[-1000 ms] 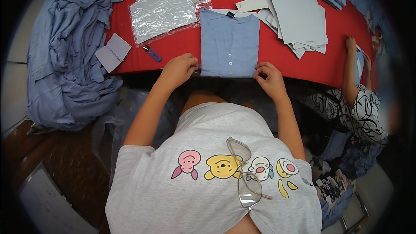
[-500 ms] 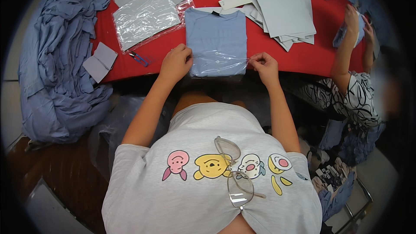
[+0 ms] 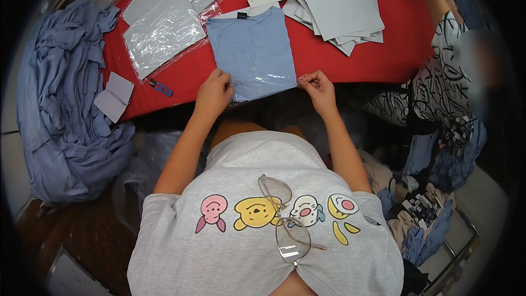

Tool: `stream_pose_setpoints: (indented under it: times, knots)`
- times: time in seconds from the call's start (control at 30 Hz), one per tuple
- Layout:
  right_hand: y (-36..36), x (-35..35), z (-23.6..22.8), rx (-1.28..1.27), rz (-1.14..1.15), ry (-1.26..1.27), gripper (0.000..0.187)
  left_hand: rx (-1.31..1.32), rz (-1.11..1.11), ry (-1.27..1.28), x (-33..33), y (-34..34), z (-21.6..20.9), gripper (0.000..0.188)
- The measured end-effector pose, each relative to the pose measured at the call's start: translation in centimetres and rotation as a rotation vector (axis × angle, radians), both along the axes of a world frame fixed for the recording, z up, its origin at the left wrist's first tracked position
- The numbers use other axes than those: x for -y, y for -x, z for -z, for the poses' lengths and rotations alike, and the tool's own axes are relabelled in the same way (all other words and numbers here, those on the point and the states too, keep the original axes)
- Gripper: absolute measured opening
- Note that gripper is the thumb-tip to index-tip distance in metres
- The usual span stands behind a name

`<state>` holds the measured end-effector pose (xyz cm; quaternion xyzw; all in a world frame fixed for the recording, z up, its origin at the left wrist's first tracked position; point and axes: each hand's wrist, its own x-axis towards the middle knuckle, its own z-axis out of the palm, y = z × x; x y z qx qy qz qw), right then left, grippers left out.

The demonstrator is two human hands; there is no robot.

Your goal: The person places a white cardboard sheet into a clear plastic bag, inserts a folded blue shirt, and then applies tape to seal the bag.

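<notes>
A folded light-blue shirt point(image 3: 249, 41) lies at the table's near edge, its collar pointing away from me. Clear plastic bag film point(image 3: 266, 80) covers its lower, buttoned part. At the shirt's lower left corner, my left hand point(image 3: 215, 92) is closed on the bag's edge, the fingertips partly hidden. My right hand point(image 3: 320, 92) pinches the bag's other edge at the right side, thumb against forefinger.
On the red table point(image 3: 339, 68) are a stack of grey-white boards point(image 3: 337, 3), plastic-wrapped boards point(image 3: 164, 33), blue thread snips point(image 3: 160, 88) and a small notebook point(image 3: 114, 97). Blue garments point(image 3: 66, 104) heap at left. A co-worker's patterned sleeve point(image 3: 450, 38) is at right.
The view has shifted a little, and the shirt now lies slightly turned. Both my hands keep their hold on the bag. The co-worker's arms have stretched farther forward, their hands leaving view.
</notes>
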<state>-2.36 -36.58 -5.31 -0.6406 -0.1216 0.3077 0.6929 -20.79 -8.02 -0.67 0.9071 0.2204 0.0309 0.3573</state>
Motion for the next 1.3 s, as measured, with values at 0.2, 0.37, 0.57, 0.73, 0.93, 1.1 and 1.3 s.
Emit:
stream_pose_setpoints:
  times: [0.2,0.37,0.57,0.73,0.93,1.1,1.3]
  knots:
    - [-4.1,-3.9,-4.7,0.400,-0.103,0.465,0.008,0.097,-0.269,-0.012,-1.1,0.7,1.9,0.009]
    - [-5.8,-4.8,-4.9,0.486,-0.061,0.301,0.017,0.092,-0.327,0.136,-2.1,0.6,1.8,0.011]
    - [-1.1,-3.7,-7.0,0.511,-0.373,0.572,0.030,0.060,-0.388,0.168,-0.7,0.9,1.3,0.020]
    - [-1.1,-3.9,-4.8,0.487,-0.350,0.580,0.019,0.297,0.028,-0.334,3.0,-0.2,1.1,0.057]
    - [-1.5,-1.9,-5.1,-0.087,-0.302,0.221,0.015,0.192,0.159,-0.316,5.1,-3.7,4.8,0.078]
    - [-0.9,-0.6,-4.4,-0.427,-0.360,0.124,0.010,0.227,0.183,-0.315,5.1,-4.1,5.0,0.070]
    - [0.0,0.9,-3.0,0.026,-0.368,0.413,0.020,0.288,0.238,-0.271,5.4,-5.1,4.6,0.046]
